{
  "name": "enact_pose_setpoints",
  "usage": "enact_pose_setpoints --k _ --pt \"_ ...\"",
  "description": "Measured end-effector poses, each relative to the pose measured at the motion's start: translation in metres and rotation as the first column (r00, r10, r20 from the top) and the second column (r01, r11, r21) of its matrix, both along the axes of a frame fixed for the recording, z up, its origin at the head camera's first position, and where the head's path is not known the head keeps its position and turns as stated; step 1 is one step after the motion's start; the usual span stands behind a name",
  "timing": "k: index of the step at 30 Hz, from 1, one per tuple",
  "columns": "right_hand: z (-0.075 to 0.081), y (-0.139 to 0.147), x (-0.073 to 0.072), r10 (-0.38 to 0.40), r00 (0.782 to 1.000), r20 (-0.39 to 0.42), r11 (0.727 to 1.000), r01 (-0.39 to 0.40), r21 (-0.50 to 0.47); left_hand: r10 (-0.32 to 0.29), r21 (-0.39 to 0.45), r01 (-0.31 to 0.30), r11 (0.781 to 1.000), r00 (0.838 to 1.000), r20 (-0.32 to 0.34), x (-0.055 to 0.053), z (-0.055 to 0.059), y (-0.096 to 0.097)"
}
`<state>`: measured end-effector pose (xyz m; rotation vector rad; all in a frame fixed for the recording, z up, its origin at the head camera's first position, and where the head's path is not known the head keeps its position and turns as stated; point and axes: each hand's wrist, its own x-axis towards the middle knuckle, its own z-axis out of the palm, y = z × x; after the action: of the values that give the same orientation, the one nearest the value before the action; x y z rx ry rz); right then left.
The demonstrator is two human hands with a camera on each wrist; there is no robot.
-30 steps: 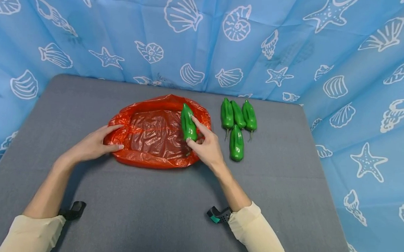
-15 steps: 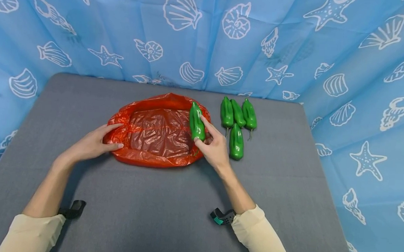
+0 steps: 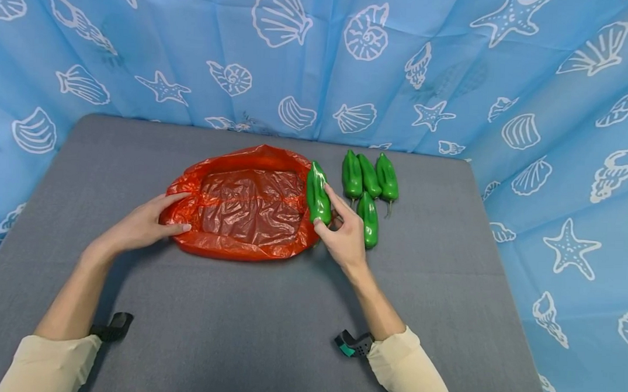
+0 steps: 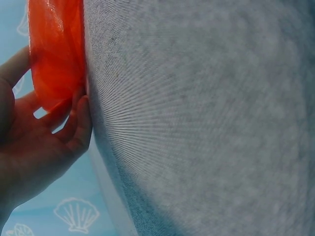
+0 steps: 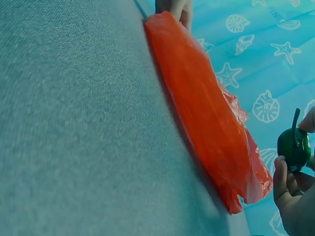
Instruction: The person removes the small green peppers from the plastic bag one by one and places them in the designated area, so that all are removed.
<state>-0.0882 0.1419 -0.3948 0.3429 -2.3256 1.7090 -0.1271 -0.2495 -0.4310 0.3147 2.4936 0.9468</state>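
Observation:
A thin red plastic bag [image 3: 238, 250] lies spread on the grey table, its mouth facing up and its rim rolled outward. At its left end my left hand [image 3: 143, 222] holds the rim; in the left wrist view the thumb and fingers sit on opposite sides of the red film [image 4: 56, 49]. My right hand [image 3: 348, 239] pinches a green pepper [image 3: 318, 193] between thumb and fingers, over the bag's right edge. In the right wrist view the pepper [image 5: 294, 150] is raised above the table, stem end toward the camera.
Right of the bag lie several more green peppers: three side by side, one of them this pepper [image 3: 352, 177], and another pepper [image 3: 368, 210] nearer me, partly overlapped by my right hand. A blue curtain [image 3: 320, 62] with white shells stands behind the grey table [image 3: 235, 321] and along its right side.
My right hand has carried the green pepper rightward, from over the bag's inside to its right edge. The left hand and the bag have stayed in place.

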Motion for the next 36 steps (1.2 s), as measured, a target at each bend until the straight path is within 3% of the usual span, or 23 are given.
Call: enact_pose_setpoints --k 14,27,36 --pt "-0.001 0.019 0.006 -0.068 0.997 -0.043 0.997 0.069 0.024 -0.001 0.010 0.001 1.000 1.000 -0.006 0.000 0.001 0.001" --pt "-0.003 0.040 0.007 -0.095 0.995 0.023 0.994 0.096 -0.045 0.007 0.022 -0.007 1.000 1.000 -0.002 0.000 0.001 0.001" --pt "-0.007 0.060 0.013 -0.142 0.990 0.018 0.990 0.142 0.006 0.007 0.011 -0.007 1.000 1.000 0.008 -0.001 0.000 0.000"
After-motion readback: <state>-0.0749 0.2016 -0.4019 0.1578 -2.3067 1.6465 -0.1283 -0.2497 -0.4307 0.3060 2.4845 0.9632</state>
